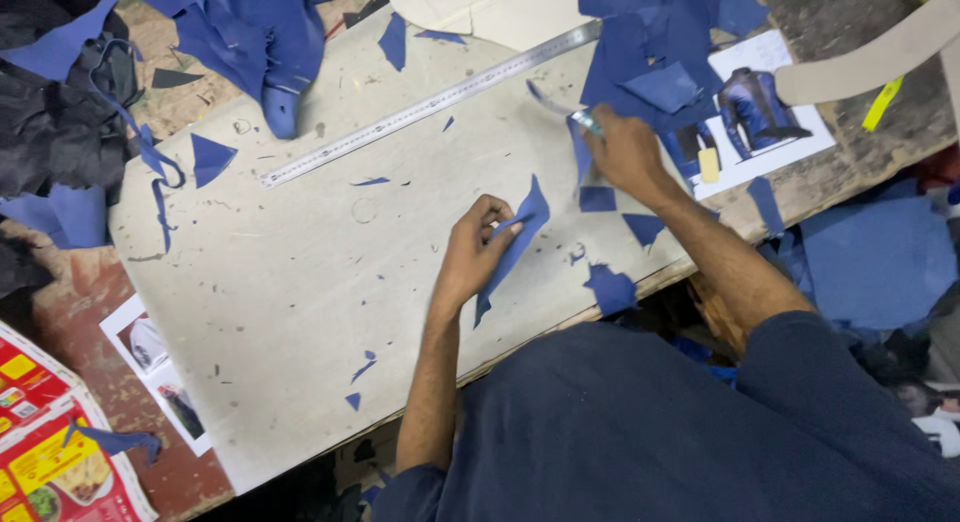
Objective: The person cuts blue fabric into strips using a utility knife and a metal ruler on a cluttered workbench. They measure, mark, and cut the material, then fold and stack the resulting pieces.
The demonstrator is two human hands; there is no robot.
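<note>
Blue leather offcut (515, 240), long and pointed, lies on the grey cutting board (300, 282), pinched flat by the left hand (478, 250) so it stays steady, while the right hand (625, 152) is closed around a small knife (585, 120).

Both forearms are bare, with dark blue sleeves pushed up to about the elbows. The left arm rises nearly straight up the picture from the lower middle, wrist straight, and ends in the left hand (478, 244), which lies knuckles up with its fingers curled inward and the fingertips pinched together on its right side. The right arm comes in from the lower right at a slant, elbow bent, forearm angled up and to the left. The right hand (622, 150) sits farther from the body than the left, back of the hand showing, fingers closed in a loose fist. The two hands are near each other but apart.
</note>
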